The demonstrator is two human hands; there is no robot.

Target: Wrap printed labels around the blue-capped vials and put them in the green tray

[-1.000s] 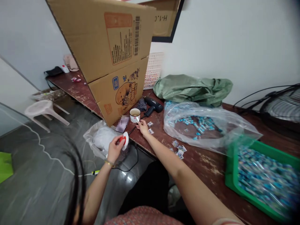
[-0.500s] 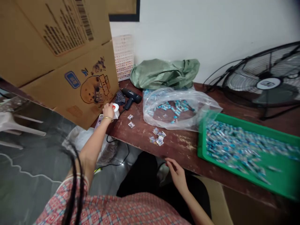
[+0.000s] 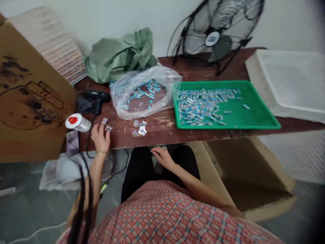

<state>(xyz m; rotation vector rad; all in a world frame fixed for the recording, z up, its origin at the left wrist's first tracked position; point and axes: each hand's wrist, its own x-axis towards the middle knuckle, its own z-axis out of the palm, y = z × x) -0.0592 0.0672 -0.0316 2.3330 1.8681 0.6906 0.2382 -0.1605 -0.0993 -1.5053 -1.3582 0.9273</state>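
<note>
My left hand (image 3: 101, 138) is at the table's front edge, fingers spread, with nothing visible in it. Just beyond its fingertips lie two small printed pieces (image 3: 109, 128). To its left stands a white cylindrical tub (image 3: 82, 124) with a red patch on top, beside a phone (image 3: 72, 143) with a pale purple back. My right hand (image 3: 164, 158) hovers over my lap below the table edge, loosely bent, fingers slightly apart and holding nothing visible. Several more small printed pieces (image 3: 142, 130) lie on the table between the hands.
An opened clear plastic bag (image 3: 167, 73) contains small blue-and-clear pieces. Many similar pieces lie in a green tray (image 3: 254, 115). A black heat gun (image 3: 96, 96), green sack (image 3: 119, 57), fan (image 3: 212, 39) and white bin (image 3: 299, 81) are behind. Cardboard boxes (image 3: 27, 118) flank me.
My left hand has let go of the white tub and moved right, toward the small printed pieces. The view has swung right, bringing the whole green tray into sight. My right hand remains over my lap.
</note>
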